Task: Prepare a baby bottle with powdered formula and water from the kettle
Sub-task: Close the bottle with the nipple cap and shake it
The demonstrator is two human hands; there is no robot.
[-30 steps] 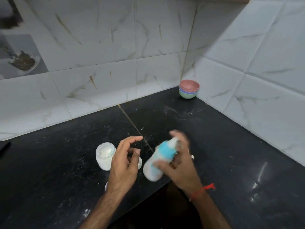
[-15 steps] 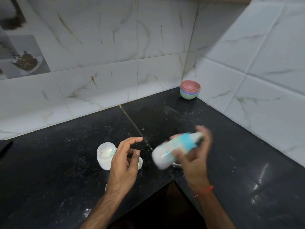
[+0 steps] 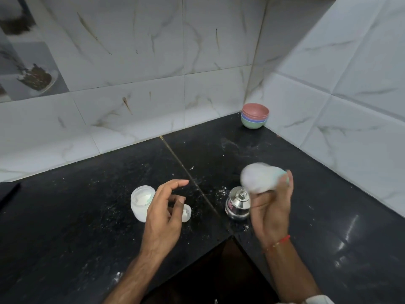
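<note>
My right hand [image 3: 270, 207] is wrapped around the baby bottle [image 3: 259, 177], held up in the air over the black counter [image 3: 87, 227], its rounded white base swung toward the camera and smeared by blur. A sliver of teal shows by my fingertips [image 3: 288, 178], which curl over the far end. Just under the bottle stands one small steel kettle [image 3: 238, 204], shiny and squat, with a knob on its lid and a red label on its side.

My left hand [image 3: 163, 216] hangs loose above the counter, fingers half spread and gently bent, gripping nothing. Beside it, one frosted white jar [image 3: 140, 202] stands open with pale powder inside, and one small white lid [image 3: 186, 212] peeks out past my thumb.

The counter is polished dark stone, speckled, dusted with spilled white powder, a thin seam running across it. In the far corner, against glossy marbled wall tiles [image 3: 135, 119], sits one stack of bowls [image 3: 254, 118], smooth and matte; I count pink, blue and green layers.

A red thread [image 3: 282, 240] circles my right wrist.
</note>
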